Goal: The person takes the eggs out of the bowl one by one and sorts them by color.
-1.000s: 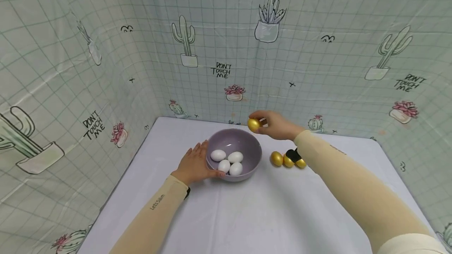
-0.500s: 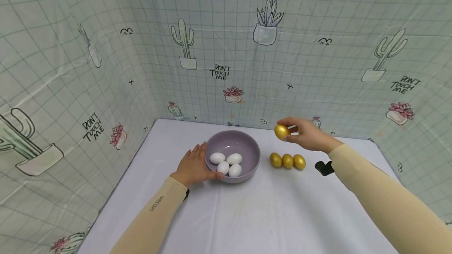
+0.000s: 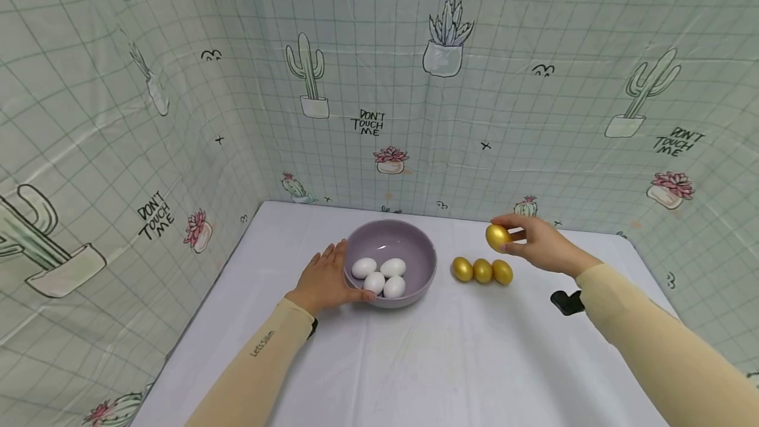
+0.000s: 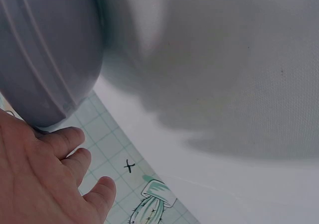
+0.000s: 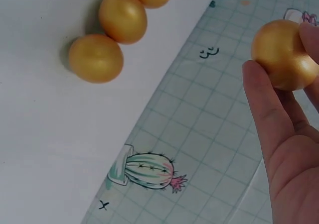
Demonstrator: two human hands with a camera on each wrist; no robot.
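In the head view my right hand (image 3: 542, 242) pinches a golden egg (image 3: 497, 237) between thumb and fingertips, held up behind and above a row of three golden eggs (image 3: 483, 271) on the white table. The right wrist view shows that held egg (image 5: 284, 55) at the fingertips, apart from the row. My left hand (image 3: 325, 284) lies against the left side of a mauve bowl (image 3: 420, 262), fingers spread and straight, thumb at its near rim. Several white eggs (image 3: 375, 282) lie together inside the bowl. In the left wrist view the left fingers (image 4: 67, 140) are beside the bowl's outer wall.
A white cloth covers the table (image 3: 415, 361). Behind and on both sides hangs a grid-patterned curtain (image 3: 379, 51) printed with cacti, meeting the table's back edge. A black strap piece (image 3: 568, 303) shows under the right wrist.
My right hand has moved right and slightly down with the golden egg, from beside the bowl to behind the row's right end. The left hand and bowl have stayed put.
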